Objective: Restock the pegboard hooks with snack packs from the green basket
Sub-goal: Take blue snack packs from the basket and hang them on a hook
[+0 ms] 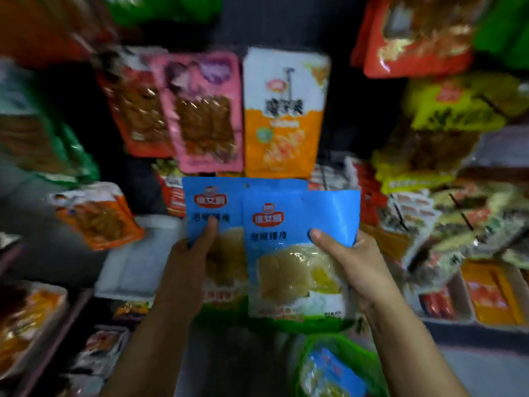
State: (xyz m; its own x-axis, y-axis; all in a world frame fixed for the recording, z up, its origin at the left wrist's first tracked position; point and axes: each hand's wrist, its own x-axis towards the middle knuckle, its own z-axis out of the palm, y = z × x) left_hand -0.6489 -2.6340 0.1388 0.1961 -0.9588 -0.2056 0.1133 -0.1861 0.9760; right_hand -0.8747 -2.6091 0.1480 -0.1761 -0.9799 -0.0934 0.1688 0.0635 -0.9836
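White tray [134,262] low left of centre; orange packet [98,214] just above its left end; boxed orange packs [492,296] well right of tray.

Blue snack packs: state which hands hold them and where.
Left hand grips the rear blue pack at its left edge; right hand grips the front blue pack at its right edge.
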